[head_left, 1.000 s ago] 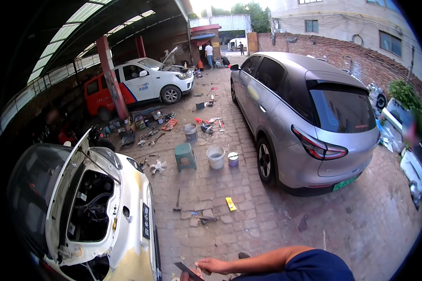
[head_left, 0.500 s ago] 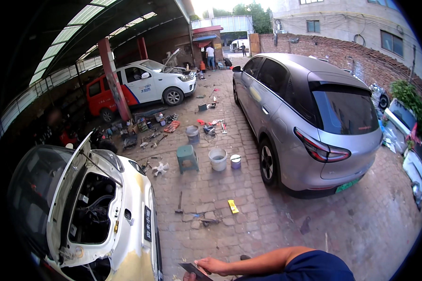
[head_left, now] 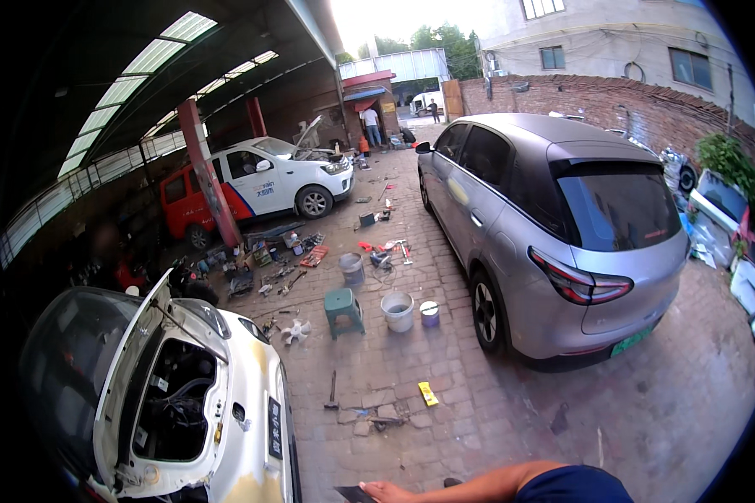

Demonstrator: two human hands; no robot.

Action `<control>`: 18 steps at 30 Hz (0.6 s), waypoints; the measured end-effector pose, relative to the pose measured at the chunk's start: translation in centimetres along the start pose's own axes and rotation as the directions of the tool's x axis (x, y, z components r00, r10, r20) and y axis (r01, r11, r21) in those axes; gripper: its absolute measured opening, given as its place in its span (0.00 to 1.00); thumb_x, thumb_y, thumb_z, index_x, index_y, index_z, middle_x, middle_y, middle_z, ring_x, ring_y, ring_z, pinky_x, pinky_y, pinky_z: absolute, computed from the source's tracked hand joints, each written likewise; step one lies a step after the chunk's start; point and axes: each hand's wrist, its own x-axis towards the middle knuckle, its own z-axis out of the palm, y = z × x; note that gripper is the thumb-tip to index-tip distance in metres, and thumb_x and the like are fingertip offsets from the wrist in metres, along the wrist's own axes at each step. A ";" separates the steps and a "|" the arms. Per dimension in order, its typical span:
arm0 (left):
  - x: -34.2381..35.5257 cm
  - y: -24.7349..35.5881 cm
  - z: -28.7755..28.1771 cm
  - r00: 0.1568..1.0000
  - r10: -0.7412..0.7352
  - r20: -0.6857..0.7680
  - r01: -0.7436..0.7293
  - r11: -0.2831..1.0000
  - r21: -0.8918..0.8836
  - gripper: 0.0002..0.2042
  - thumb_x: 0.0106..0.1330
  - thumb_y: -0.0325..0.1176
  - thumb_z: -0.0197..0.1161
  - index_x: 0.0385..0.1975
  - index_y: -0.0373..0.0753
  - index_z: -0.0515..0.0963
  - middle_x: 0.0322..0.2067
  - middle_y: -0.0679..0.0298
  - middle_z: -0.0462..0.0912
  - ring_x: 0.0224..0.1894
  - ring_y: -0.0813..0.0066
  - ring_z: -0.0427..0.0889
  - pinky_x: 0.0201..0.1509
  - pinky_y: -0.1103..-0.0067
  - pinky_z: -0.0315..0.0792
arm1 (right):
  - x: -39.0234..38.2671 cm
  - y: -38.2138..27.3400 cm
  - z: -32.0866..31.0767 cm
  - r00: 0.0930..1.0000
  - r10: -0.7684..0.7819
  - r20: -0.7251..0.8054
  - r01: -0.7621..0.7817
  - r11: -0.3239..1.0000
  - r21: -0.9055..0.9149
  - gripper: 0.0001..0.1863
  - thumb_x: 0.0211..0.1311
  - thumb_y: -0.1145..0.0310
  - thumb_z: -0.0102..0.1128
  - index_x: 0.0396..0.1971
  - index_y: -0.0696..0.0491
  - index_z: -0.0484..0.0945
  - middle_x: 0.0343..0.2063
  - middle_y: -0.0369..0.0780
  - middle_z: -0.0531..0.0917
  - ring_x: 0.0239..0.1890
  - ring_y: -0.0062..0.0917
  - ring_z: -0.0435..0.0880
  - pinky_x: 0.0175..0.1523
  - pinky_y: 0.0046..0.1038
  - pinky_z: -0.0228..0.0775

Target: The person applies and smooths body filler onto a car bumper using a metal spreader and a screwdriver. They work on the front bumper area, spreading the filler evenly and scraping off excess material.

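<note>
At the lower edge, my right arm comes in from a dark blue sleeve (head_left: pixel 575 484). My right hand (head_left: pixel 383 491) is closed on a dark, thin, flat piece (head_left: pixel 354 495); the bottom of the picture cuts off most of both, and I cannot make out its kind. My left hand is out of view. To the left of the dark piece stands a white car (head_left: pixel 252 436) with tan patches on its body and its lid raised over a dark opening.
A silver car (head_left: pixel 512 218) stands at the right. On the brick paving lie a hammer (head_left: pixel 332 392) and a yellow packet (head_left: pixel 428 393). Farther off are a green stool (head_left: pixel 344 313), a grey bucket (head_left: pixel 398 313), a small purple-and-white pail (head_left: pixel 429 315) and scattered tools.
The view has tilted up a little, so the scene sits lower. My right hand and the dark piece have slid toward the bottom edge; the sliver of my left hand has gone out of view.
</note>
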 end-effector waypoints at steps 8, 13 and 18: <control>0.3 1.5 5.2 0.993 0.054 -0.108 -0.042 0.994 0.105 0.09 0.78 0.34 0.55 0.46 0.38 0.79 0.39 0.62 0.84 0.40 0.69 0.82 0.43 0.73 0.75 | 0.5 -2.5 -1.4 0.956 0.178 0.233 -0.265 0.867 0.423 0.27 0.80 0.45 0.48 0.24 0.48 0.77 0.16 0.30 0.75 0.19 0.16 0.71 0.27 0.21 0.62; 0.4 1.5 4.0 0.990 0.078 -0.115 -0.066 0.992 0.109 0.09 0.78 0.35 0.55 0.45 0.37 0.79 0.38 0.61 0.84 0.39 0.68 0.82 0.42 0.72 0.75 | -1.3 -5.2 -0.5 0.953 0.209 0.220 -0.282 0.880 0.383 0.24 0.81 0.49 0.46 0.27 0.48 0.76 0.19 0.29 0.75 0.21 0.16 0.71 0.30 0.20 0.63; 0.4 0.0 2.7 0.991 0.059 -0.119 -0.054 0.997 0.050 0.10 0.78 0.35 0.55 0.48 0.37 0.78 0.42 0.60 0.84 0.43 0.66 0.83 0.47 0.70 0.76 | -0.7 -2.4 -1.3 0.959 0.016 0.283 -0.102 0.950 0.294 0.23 0.82 0.50 0.46 0.28 0.48 0.75 0.19 0.29 0.74 0.24 0.16 0.73 0.33 0.20 0.65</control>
